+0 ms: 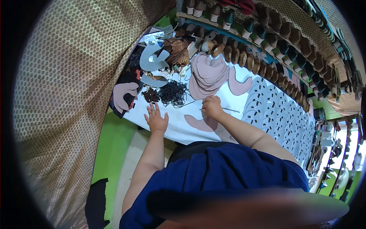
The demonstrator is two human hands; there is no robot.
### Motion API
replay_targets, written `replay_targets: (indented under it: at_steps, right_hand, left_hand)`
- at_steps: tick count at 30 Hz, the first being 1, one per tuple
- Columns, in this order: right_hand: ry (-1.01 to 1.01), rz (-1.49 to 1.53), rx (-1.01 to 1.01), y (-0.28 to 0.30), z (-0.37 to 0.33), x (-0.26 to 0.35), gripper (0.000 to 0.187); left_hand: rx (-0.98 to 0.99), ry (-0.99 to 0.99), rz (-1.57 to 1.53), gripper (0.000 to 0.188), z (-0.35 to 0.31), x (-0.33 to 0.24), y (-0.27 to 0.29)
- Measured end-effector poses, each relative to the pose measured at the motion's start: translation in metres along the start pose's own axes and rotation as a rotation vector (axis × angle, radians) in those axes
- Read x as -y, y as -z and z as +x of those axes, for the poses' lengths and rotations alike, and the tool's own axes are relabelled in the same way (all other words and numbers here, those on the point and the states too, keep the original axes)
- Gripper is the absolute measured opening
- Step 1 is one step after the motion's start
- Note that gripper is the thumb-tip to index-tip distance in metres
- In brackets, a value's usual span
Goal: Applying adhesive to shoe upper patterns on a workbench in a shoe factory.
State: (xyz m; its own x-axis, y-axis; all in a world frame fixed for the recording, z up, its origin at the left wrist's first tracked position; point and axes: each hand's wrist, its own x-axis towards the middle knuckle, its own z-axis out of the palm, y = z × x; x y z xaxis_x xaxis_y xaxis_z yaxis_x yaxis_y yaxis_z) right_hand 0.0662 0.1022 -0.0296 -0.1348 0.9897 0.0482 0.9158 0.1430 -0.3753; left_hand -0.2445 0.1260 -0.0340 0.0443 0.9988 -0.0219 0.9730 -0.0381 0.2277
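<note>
My left hand point(156, 121) has its fingers spread over the white table point(172, 128), with fingertips at the edge of a small heap of dark brown pieces point(151, 95). Beside that heap is a tangle of thin black strips point(172, 93). My right hand point(212, 107) is closed, apparently on a thin dark stick point(231, 110) whose end shows past the wrist; its exact kind is unclear. Under and beside this hand is a curved mauve cut piece point(201, 123), partly covered. Farther back, a fanned stack of similar mauve pieces point(207, 76) is next to a single one point(239, 81).
Grey curved pieces point(152, 59) and brown scraps point(177, 51) crowd the far left. More mauve pieces point(125, 95) rest at the left corner. Overlapping pale pieces with small dark tabs point(276, 107) cover the right side. Racks of shoes point(248, 28) line the back; a patterned curtain point(72, 76) hangs left.
</note>
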Motion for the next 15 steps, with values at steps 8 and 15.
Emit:
replay_targets:
  at_steps: [8,15]
  right_hand:
    - [0.141,-0.135,-0.062,-0.011,-0.001,-0.006,0.008]
    - [0.112,-0.002,-0.116,0.006,0.0,-0.005,0.012]
  left_hand:
    - [0.048,-0.369,0.149,0.077,-0.014,-0.026,0.01]
    - [0.269,-0.563,0.101,0.084,-0.049,-0.059,0.008]
